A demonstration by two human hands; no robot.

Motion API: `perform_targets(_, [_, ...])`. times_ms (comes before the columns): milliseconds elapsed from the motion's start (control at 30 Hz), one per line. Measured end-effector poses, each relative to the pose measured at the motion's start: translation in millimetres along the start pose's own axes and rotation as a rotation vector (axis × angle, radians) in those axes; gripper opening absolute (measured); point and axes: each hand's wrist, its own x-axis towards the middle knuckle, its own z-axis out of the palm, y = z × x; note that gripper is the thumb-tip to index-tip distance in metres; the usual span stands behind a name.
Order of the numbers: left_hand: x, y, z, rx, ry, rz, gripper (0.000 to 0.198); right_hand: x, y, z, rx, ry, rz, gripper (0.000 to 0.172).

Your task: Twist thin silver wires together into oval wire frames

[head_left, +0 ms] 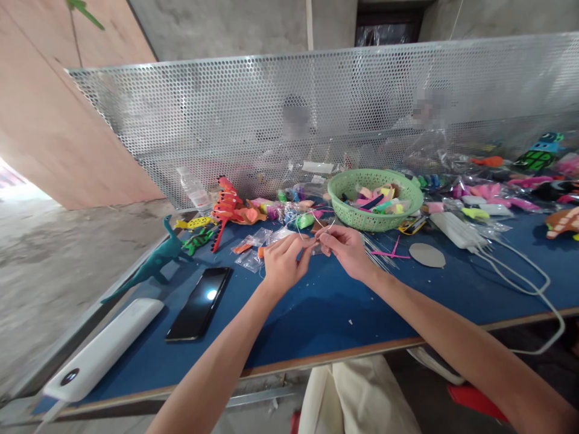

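My left hand (286, 260) and my right hand (342, 248) meet above the blue table, fingertips close together. Both are closed in a pinch on a thin wire (299, 226), whose bent, pale ends rise above the fingers. A small brownish bit shows between the fingertips, too small to name. Just right of my right hand lies a bundle of straight thin wires (382, 258), with crossed pink strips (392, 253) on it. Small clear plastic bags (251, 258) with orange pieces lie beside my left hand.
A green basket (337, 212) of colourful soft pieces stands behind my hands. Left are a phone (199, 304), a white power bank (108, 349), a teal dinosaur (156, 259) and a red toy dragon (227, 205). White cables (520, 271) trail at right. A perforated metal screen (226, 114) closes the back.
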Motion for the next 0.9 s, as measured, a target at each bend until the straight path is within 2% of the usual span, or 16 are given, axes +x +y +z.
perform_targets(67, [0.7, 3.8, 0.8, -0.039, 0.001, -0.039, 0.004, -0.3, 0.5, 0.8, -0.001, 0.013, -0.013, 0.018])
perform_targets(333, [4.4, 19.7, 6.4, -0.368, 0.002, -0.347, 0.014, -1.8, -0.3, 4.3, 0.025, 0.054, 0.068, 0.024])
perform_targets(533, [10.5, 24.3, 9.5, -0.937, -0.069, -0.730, 0.030, -2.0, -0.4, 5.7, 0.067, 0.048, 0.051, 0.021])
perform_targets(633, [13.8, 26.0, 9.4, -1.137, -0.101, -0.876, 0.034, -2.0, 1.1, 5.1, 0.092, 0.042, 0.083, 0.021])
perform_targets(767, [16.9, 30.1, 7.4, -1.250, -0.149, -1.001, 0.034, -1.7, 2.9, 4.9, 0.179, 0.006, 0.124, 0.024])
perform_targets(900, [17.2, 32.3, 6.9, -1.258, -0.160, -1.037, 0.034, -1.3, 3.9, 4.9, 0.239, -0.041, 0.143, 0.026])
